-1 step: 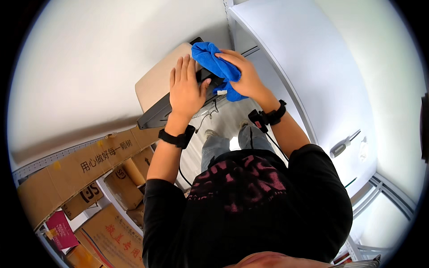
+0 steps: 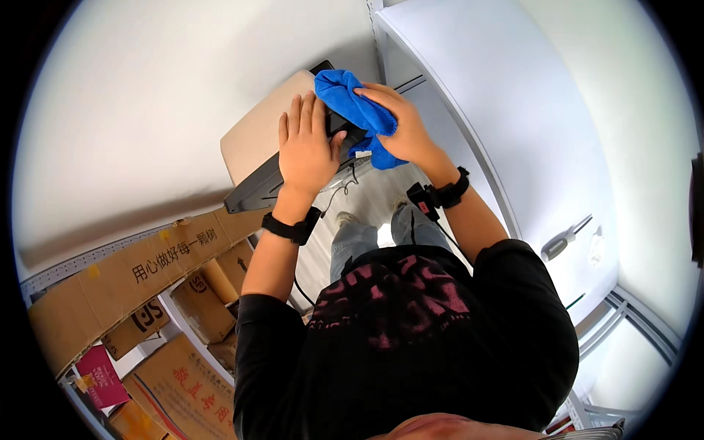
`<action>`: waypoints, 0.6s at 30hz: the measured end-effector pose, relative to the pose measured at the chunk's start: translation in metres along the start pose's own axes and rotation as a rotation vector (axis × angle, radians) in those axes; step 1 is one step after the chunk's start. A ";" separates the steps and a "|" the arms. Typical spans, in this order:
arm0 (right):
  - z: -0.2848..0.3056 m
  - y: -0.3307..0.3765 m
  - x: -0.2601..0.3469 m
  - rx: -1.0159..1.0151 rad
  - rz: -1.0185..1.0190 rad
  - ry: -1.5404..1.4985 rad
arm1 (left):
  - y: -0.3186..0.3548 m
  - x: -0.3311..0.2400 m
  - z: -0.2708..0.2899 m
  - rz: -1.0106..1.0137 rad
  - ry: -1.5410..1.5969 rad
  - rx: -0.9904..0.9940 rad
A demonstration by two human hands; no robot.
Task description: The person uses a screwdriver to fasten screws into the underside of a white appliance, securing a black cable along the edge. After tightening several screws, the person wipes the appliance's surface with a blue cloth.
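Observation:
My left hand (image 2: 306,150) lies flat with fingers stretched out on a boxy device with a beige top (image 2: 257,121) and a dark grey side (image 2: 253,189). My right hand (image 2: 408,123) is closed round a bunched blue cloth (image 2: 347,99), pressing it against the black end of the device. Part of the cloth hangs down below the right palm, with a small white tag near its fold. Under the cloth, the device's surface is hidden. Black straps with small boxes circle both wrists.
Cardboard boxes (image 2: 183,392) fill a shelf at the lower left, with a magenta packet (image 2: 103,375) among them. On the right, a screwdriver (image 2: 566,238) with a grey handle lies on a white surface (image 2: 513,95). A black cable (image 2: 337,199) hangs below the device.
My left hand has slid very slightly toward me on the device. The hanging part of the cloth sits a touch lower; the right hand keeps its hold.

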State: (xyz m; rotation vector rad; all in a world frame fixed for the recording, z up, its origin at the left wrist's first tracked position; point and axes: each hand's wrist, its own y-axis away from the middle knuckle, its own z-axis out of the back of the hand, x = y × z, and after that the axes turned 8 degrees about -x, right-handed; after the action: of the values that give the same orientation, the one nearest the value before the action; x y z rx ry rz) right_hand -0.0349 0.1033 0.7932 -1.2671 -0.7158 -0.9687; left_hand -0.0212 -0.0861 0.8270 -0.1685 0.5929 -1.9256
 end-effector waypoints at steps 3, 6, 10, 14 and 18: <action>-0.001 0.019 -0.027 -0.072 -0.116 -0.187 | 0.002 -0.004 -0.005 0.003 -0.110 0.050; -0.003 0.042 -0.060 -0.070 -0.263 -0.137 | 0.000 -0.005 -0.009 0.015 -0.116 0.060; -0.012 0.078 -0.110 -0.064 -0.437 -0.052 | -0.002 -0.006 -0.011 0.024 -0.111 0.068; -0.021 0.106 -0.149 -0.091 -0.465 0.086 | -0.003 -0.009 -0.011 0.032 -0.114 0.085; -0.023 0.109 -0.162 -0.083 -0.545 0.098 | -0.003 -0.007 -0.010 0.033 -0.126 0.097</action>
State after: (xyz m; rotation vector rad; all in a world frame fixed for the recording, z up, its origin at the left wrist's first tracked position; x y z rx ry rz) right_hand -0.0102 0.1150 0.5983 -1.1042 -0.9768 -1.5043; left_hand -0.0249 -0.0757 0.8205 -0.2157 0.4151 -1.8914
